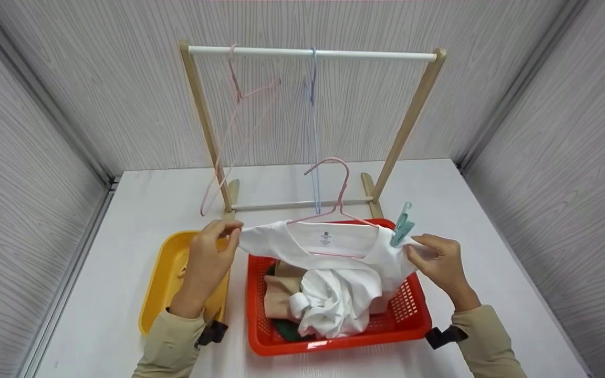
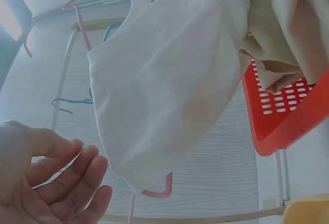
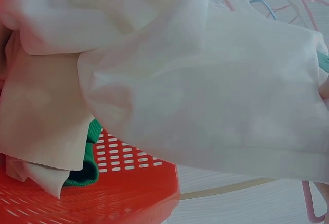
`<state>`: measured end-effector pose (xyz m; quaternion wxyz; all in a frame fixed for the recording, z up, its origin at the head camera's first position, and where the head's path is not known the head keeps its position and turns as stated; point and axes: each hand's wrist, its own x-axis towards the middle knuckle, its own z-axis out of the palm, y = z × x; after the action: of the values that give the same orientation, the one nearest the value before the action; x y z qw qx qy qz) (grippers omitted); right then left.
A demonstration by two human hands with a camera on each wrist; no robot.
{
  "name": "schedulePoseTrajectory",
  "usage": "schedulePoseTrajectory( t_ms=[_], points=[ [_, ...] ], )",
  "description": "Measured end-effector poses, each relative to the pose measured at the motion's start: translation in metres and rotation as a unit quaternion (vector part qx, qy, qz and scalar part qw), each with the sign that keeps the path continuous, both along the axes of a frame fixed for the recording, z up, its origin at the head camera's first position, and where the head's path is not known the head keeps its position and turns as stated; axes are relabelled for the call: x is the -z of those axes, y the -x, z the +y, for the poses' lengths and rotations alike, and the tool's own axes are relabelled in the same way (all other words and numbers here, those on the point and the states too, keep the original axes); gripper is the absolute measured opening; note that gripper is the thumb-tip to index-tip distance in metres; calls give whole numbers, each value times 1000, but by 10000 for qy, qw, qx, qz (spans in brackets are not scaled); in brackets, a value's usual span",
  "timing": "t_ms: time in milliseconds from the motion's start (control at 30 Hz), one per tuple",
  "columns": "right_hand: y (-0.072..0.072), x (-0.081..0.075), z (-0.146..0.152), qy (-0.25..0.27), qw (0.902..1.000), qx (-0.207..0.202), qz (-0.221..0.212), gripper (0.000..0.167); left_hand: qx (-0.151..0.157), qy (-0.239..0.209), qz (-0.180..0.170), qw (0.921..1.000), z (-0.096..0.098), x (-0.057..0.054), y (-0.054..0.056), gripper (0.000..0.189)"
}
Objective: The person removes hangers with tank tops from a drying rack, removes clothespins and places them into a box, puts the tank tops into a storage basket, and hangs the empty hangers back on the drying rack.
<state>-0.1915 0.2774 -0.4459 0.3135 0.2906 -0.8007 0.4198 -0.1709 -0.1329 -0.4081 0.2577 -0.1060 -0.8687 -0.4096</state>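
Note:
A white T-shirt (image 1: 323, 262), with a printed mark inside its neck, hangs on a pink clothes hanger (image 1: 343, 184) above the red basket (image 1: 334, 346). A teal clothespin (image 1: 401, 231) is clipped at its right shoulder. My right hand (image 1: 441, 260) pinches the cloth just beside the clothespin; in the right wrist view only bits of the fingers show at the edge. At the other shoulder is my left hand (image 1: 210, 257), its relaxed fingertips beside the sleeve's edge. In the left wrist view no cloth shows between the left thumb (image 2: 54, 143) and fingers.
Behind stands a wooden rack with a white rod (image 1: 371, 54), bearing a pink hanger (image 1: 223, 136) and a blue hanger (image 1: 314, 126). A yellow tray (image 1: 153, 294) lies at the left. Beige cloth (image 1: 279, 296) and green cloth (image 1: 287, 331) lie in the red basket.

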Motion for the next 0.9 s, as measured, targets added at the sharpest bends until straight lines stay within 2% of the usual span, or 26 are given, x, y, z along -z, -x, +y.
schedulePoseTrajectory(
  t_ms=[300,900],
  points=[
    [1,1,0,106,9999,-27,-49,24,526,-24,414,9978,30,-8,-6,10],
    [-1,2,0,43,9998,33,-186,23,1562,48,497,9865,92,-18,-15,14]
  ],
)
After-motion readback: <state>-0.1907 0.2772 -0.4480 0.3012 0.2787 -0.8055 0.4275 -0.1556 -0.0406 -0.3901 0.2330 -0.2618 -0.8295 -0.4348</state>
